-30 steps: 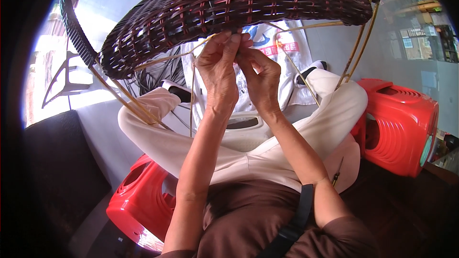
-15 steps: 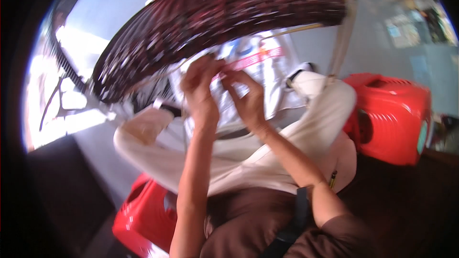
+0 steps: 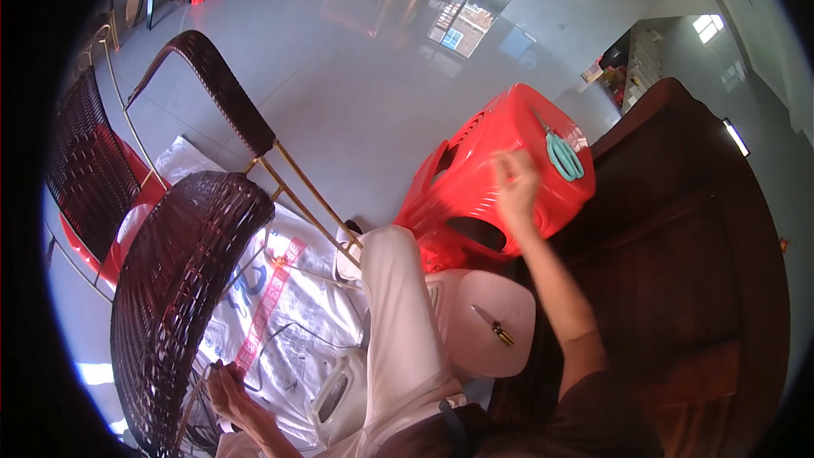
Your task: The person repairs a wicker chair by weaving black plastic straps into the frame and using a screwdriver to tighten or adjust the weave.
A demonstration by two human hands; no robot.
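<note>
Evidently the weaving is well along; dark strands already cover the wicker seat (image 3: pixel 191 246), the armrest (image 3: pixel 220 89) and the backrest (image 3: pixel 89 170); the lower rim of the seat, where the left hand (image 3: pixel 236 400) works, looks like the part left, though how much remains cannot be told. The seat stands tilted at the person's left, beside a crinkled white sack (image 3: pixel 292 297); the left grip is pinched together on what looks like a dark strand (image 3: pixel 231 366). The right hand (image 3: pixel 515 187) is blurred above a red stool (image 3: pixel 483 148), near teal-handled scissors (image 3: pixel 563 157); whether its grip holds anything cannot be told. The weave is glossy, ridged and gapped near its edge; the frame tubes (image 3: pixel 309 195) are slim, straight and brassy; the plastic stool is smooth, with rounded cut-outs.
</note>
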